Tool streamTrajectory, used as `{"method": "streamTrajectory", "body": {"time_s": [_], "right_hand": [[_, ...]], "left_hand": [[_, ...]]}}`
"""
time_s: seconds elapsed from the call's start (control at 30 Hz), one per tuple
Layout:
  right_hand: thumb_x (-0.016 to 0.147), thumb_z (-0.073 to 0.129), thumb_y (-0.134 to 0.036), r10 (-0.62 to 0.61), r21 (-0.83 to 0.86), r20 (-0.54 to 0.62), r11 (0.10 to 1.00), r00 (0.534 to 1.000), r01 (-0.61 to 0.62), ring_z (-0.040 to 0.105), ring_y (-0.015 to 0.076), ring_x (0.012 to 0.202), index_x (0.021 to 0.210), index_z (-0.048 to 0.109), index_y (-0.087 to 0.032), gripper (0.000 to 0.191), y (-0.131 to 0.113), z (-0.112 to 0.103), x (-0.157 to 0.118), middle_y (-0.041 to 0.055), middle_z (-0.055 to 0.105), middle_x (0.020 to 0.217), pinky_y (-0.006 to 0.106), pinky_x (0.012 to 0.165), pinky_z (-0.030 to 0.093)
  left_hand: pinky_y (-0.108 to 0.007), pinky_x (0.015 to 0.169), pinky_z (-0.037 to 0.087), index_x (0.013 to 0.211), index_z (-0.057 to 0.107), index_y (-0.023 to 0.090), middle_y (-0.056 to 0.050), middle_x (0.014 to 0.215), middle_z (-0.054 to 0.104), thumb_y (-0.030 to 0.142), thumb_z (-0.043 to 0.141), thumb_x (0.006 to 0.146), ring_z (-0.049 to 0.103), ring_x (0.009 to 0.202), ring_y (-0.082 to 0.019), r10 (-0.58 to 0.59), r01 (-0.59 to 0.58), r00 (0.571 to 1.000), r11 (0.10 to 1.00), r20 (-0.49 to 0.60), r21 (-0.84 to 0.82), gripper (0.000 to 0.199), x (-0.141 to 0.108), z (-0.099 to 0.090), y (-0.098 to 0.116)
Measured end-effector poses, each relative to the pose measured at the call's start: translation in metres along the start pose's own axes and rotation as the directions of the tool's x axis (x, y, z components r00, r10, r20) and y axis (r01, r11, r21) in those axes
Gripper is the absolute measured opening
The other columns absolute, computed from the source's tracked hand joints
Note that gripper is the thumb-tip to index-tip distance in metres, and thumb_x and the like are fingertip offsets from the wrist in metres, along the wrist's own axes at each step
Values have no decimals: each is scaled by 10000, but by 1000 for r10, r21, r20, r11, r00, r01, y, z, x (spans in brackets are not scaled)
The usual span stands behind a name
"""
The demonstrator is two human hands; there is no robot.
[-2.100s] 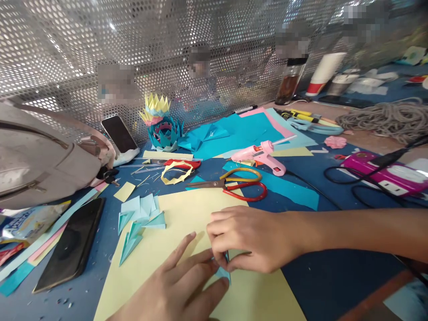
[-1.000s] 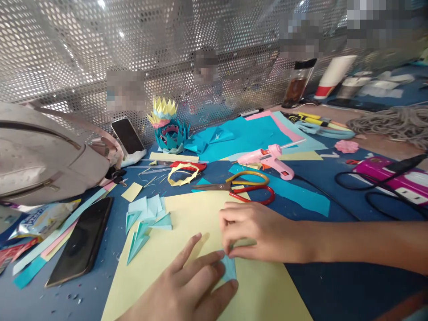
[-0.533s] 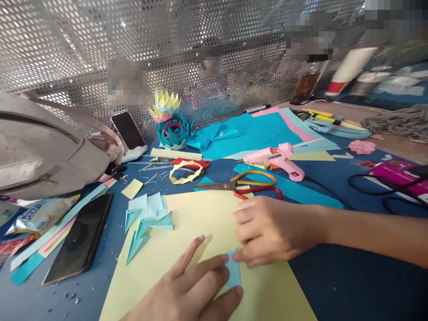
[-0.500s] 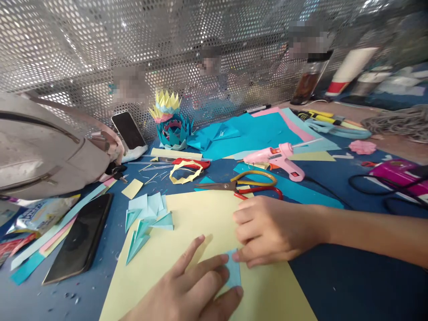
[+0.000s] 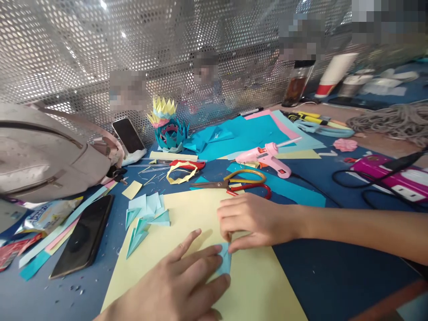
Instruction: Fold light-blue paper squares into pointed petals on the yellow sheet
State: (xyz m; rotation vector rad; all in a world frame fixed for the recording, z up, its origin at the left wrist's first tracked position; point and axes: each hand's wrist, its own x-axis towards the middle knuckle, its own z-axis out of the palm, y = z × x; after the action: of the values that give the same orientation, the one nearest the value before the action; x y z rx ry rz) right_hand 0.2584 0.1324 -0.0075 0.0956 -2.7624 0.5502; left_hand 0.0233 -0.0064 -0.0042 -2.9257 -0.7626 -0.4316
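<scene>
On the yellow sheet [image 5: 261, 290], my spread left hand [image 5: 177, 278] pins 1 small blue paper [image 5: 225, 264] while my right hand [image 5: 252, 220] pinches its corner, apparently folding, which calls for carefully aligned edges.

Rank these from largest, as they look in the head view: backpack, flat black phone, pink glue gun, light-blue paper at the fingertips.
1. Backpack
2. Flat black phone
3. Pink glue gun
4. Light-blue paper, partly covered

Paper piece [image 5: 226, 259] on sheet [image 5: 254, 285] | glue gun [image 5: 249, 156] behind scissors [image 5: 220, 183] | backpack [image 5: 50, 156] left
</scene>
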Motion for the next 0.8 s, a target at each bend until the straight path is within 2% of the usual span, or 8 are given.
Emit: {"method": "streamTrajectory", "body": {"time_s": [0.17, 0.3, 0.47, 0.53, 0.6, 0.63, 0.7, 0.8], "right_hand": [[899, 682, -236, 73, 103, 66, 992, 995, -80, 493, 147, 763, 754, 599, -177, 177, -8, 2, 0, -6, 586, 750, 267, 691, 361], [829, 705, -195, 129, 122, 47, 984, 991, -134, 449, 131, 696, 684, 551, -184, 212, -17, 6, -1, -36, 537, 683, 266, 660, 345], [769, 688, -143, 162, 160, 4, 974, 987, -160, 439, 117, 667, 675, 510, -183, 205, -20, 16, -2, -51, 527, 653, 257, 665, 337], [772, 676, -149, 164, 160, -1, 974, 987, -161, 436, 117, 662, 674, 507, -183, 199, -20, 18, -2, -49, 529, 649, 260, 660, 333], [810, 660, -175, 162, 162, 6, 974, 987, -161, 435, 123, 659, 671, 511, -182, 204, -20, 17, -2, -42, 530, 648, 264, 652, 333], [839, 646, -186, 165, 168, 13, 972, 986, -165, 439, 126, 661, 678, 521, -182, 203, -20, 16, -1, -39, 532, 648, 265, 655, 340], [895, 623, -206, 199, 179, 21, 963, 980, -200, 476, 132, 695, 742, 565, -181, 166, -20, 13, -1, -30, 559, 684, 264, 680, 364], [916, 655, -242, 317, 133, -22, 941, 948, -311, 546, 149, 819, 936, 613, -182, 76, -18, 10, -2, 3, 624, 873, 267, 737, 391]], "left_hand": [[-510, 1278, 120, 1117, 706, 167, -43, 1208, 729, 327, 514, 1044, 615, 1280, -193, -41, 43, 993, 999, -112, 23, 261, -1, 0, -1], [-429, 1298, 128, 1065, 733, 138, 7, 1058, 772, 312, 566, 1016, 706, 1044, -142, -58, 92, 975, 984, -216, 150, 247, 0, 8, 9], [-372, 1282, 202, 1105, 736, 148, 16, 1063, 785, 198, 404, 1078, 733, 984, -106, -72, 149, 965, 942, -252, 301, 336, 7, 25, 30], [-352, 1273, 244, 1060, 749, 177, 38, 1063, 787, 119, 443, 1052, 739, 1007, -99, -105, 219, 936, 921, -337, 321, 311, 11, 42, 37], [-319, 1225, 361, 868, 754, 163, 21, 915, 794, 115, 421, 1057, 760, 904, -101, -168, 406, 738, 884, -654, 231, 386, 16, 63, 44], [-308, 1205, 395, 837, 750, 164, 19, 892, 791, 126, 431, 1058, 760, 893, -100, -197, 453, 671, 872, -715, 185, 390, 18, 72, 46], [-308, 1199, 408, 833, 749, 167, 27, 903, 789, 142, 454, 1055, 759, 899, -100, -223, 482, 637, 862, -738, 156, 370, 21, 86, 49], [-332, 1221, 378, 890, 751, 173, 26, 962, 785, 167, 495, 1045, 753, 978, -117, -229, 453, 703, 874, -674, 175, 299, 19, 89, 49]]}}
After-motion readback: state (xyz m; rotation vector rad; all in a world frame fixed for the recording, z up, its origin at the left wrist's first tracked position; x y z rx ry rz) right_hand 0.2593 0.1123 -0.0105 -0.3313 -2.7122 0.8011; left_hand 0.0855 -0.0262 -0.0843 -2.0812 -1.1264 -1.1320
